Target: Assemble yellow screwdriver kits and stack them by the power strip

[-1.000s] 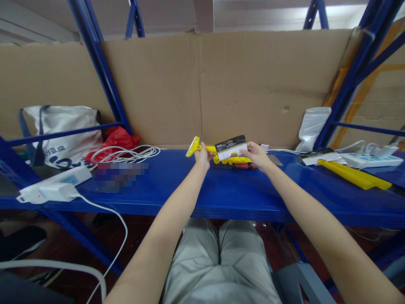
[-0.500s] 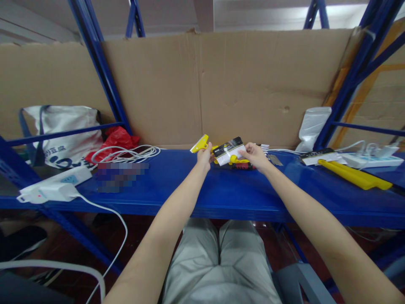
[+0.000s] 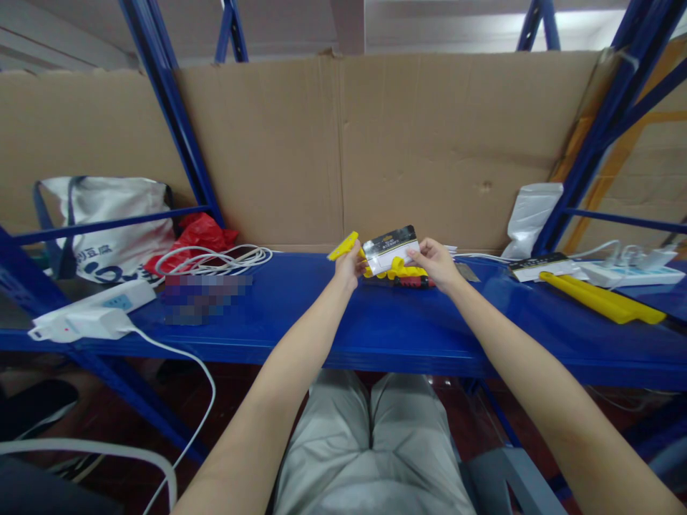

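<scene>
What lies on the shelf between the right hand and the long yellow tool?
Head view: between the right hand and the long yellow tool lie a small grey flat piece and a black-and-white card.

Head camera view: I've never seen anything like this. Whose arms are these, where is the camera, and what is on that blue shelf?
No machine here: a person wears one camera on the head, looking forward and down, so the two bare arms are the person's own. The left hand has its grip on the blade end of a yellow plastic scraper. The right hand pinches the black-and-white card label on its handle, above a blue metal shelf. A red-handled tool lies just beneath. Further right lies a long yellow plastic bar; to the left are a white coiled cable and a white power strip. Brown cardboard sheets stand behind.
</scene>
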{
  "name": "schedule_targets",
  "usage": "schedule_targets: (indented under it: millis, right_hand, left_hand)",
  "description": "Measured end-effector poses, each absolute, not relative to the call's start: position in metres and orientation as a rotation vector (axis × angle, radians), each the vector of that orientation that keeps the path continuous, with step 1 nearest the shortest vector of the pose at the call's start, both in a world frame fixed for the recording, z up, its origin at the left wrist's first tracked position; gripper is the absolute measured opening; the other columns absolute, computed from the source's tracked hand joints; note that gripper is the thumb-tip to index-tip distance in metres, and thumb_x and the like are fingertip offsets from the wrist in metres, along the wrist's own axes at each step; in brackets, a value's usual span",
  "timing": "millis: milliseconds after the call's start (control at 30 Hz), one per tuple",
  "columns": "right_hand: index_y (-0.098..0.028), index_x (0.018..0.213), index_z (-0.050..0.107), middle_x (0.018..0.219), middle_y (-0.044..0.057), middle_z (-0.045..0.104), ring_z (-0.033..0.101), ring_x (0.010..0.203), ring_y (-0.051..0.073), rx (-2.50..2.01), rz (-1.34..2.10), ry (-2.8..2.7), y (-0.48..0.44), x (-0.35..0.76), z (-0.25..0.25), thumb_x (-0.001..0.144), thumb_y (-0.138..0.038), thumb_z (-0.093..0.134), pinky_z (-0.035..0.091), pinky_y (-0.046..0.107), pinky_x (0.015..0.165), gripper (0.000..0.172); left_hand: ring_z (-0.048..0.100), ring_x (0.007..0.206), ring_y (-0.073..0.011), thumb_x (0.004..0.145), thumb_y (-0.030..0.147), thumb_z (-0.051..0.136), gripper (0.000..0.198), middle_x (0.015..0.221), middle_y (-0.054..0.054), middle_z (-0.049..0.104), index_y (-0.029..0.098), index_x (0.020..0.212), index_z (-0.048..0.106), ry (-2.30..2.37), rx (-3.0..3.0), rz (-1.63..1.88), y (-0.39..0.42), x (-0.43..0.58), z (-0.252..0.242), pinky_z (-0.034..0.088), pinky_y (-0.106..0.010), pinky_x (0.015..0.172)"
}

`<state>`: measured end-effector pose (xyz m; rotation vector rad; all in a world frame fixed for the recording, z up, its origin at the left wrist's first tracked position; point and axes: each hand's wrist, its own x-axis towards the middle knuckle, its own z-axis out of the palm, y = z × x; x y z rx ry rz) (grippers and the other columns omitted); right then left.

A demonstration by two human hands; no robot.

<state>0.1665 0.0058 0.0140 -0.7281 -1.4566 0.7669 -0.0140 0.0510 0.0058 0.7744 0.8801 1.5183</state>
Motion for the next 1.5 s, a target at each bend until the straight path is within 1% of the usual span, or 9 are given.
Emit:
schedule_targets:
  millis: [300,567,700,900,1067,1133,1200,1300,1500]
  right_hand:
    - [-0.022,0.06,0.046,0.064,-0.001,0.063,0.059,0.059,0.014,-0.78,0.682,-1.486,0.01,0.164,0.01,0.051,-0.061,0.078,0.056,0.035,0.065,0.052]
    - [-0.023,0.061,0.043,0.065,0.0,0.063,0.061,0.062,0.017,-0.839,0.623,-1.436,0.019,0.168,0.004,0.054,-0.058,0.077,0.055,0.037,0.064,0.049]
    - [-0.023,0.062,0.043,0.063,-0.002,0.059,0.058,0.059,0.015,-0.857,0.616,-1.359,0.023,0.17,0.002,0.054,-0.057,0.077,0.055,0.036,0.064,0.048]
    - [-0.022,0.062,0.044,0.062,-0.002,0.058,0.056,0.06,0.014,-0.9,0.537,-1.286,0.024,0.172,0.003,0.06,-0.051,0.074,0.054,0.035,0.065,0.042]
    - [-0.023,0.061,0.042,0.062,-0.002,0.058,0.056,0.06,0.015,-0.924,0.538,-1.218,0.026,0.174,0.004,0.062,-0.045,0.074,0.053,0.034,0.064,0.039]
    - [-0.022,0.061,0.042,0.063,-0.001,0.058,0.056,0.06,0.015,-0.93,0.533,-1.223,0.027,0.175,0.003,0.064,-0.043,0.073,0.052,0.033,0.064,0.037]
    - [-0.022,0.061,0.043,0.063,-0.001,0.058,0.055,0.06,0.014,-0.95,0.511,-1.245,0.028,0.175,0.002,0.066,-0.041,0.071,0.051,0.033,0.063,0.034]
    - [-0.022,0.062,0.045,0.065,0.0,0.057,0.054,0.061,0.015,-1.036,0.423,-1.318,0.029,0.177,0.001,0.07,-0.037,0.065,0.05,0.034,0.064,0.026]
    - [-0.02,0.068,0.056,0.084,0.009,0.06,0.059,0.088,0.024,-1.19,-0.107,-1.602,0.023,0.184,0.004,0.074,-0.028,0.061,0.046,0.041,0.085,0.011]
  left_hand:
    - [0.067,0.061,-0.0168,0.072,0.05,0.07,0.037,0.065,-0.002,0.066,0.018,0.088,0.064,0.852,0.853,1.457,0.051,-0.009,0.008,0.05,-0.024,0.055]
    - [0.065,0.061,-0.015,0.064,0.026,0.074,0.015,0.064,-0.002,0.068,0.016,0.07,0.065,0.897,1.067,1.361,0.036,0.0,0.009,0.048,-0.024,0.059]
    - [0.065,0.071,-0.0159,0.068,0.03,0.071,0.016,0.075,-0.004,0.071,0.017,0.078,0.068,0.898,1.221,1.217,0.029,0.004,0.01,0.049,-0.029,0.07]
    - [0.062,0.095,-0.0207,0.084,0.041,0.049,0.028,0.093,-0.006,0.072,0.021,0.092,0.067,0.903,1.239,1.131,0.023,0.004,0.015,0.044,-0.039,0.088]
    - [0.06,0.102,-0.0229,0.086,0.064,0.032,0.057,0.089,-0.008,0.071,0.02,0.094,0.067,0.789,1.21,1.115,0.027,0.0,0.017,0.045,-0.039,0.087]
    - [0.061,0.1,-0.0218,0.084,0.067,0.033,0.059,0.086,-0.008,0.071,0.02,0.093,0.068,0.766,1.208,1.123,0.029,-0.001,0.016,0.047,-0.037,0.084]
    - [0.062,0.095,-0.0202,0.082,0.058,0.049,0.044,0.085,-0.007,0.071,0.019,0.09,0.068,0.781,1.211,1.173,0.031,0.001,0.013,0.048,-0.034,0.082]
    - [0.065,0.084,-0.0187,0.071,0.028,0.07,0.016,0.081,-0.006,0.071,0.016,0.081,0.068,0.805,1.21,1.236,0.033,0.004,0.007,0.05,-0.031,0.077]
    - [0.065,0.068,-0.0142,0.063,0.005,0.068,0.011,0.075,-0.005,0.07,0.013,0.072,0.067,0.709,1.142,1.326,0.037,0.008,0.001,0.051,-0.03,0.079]
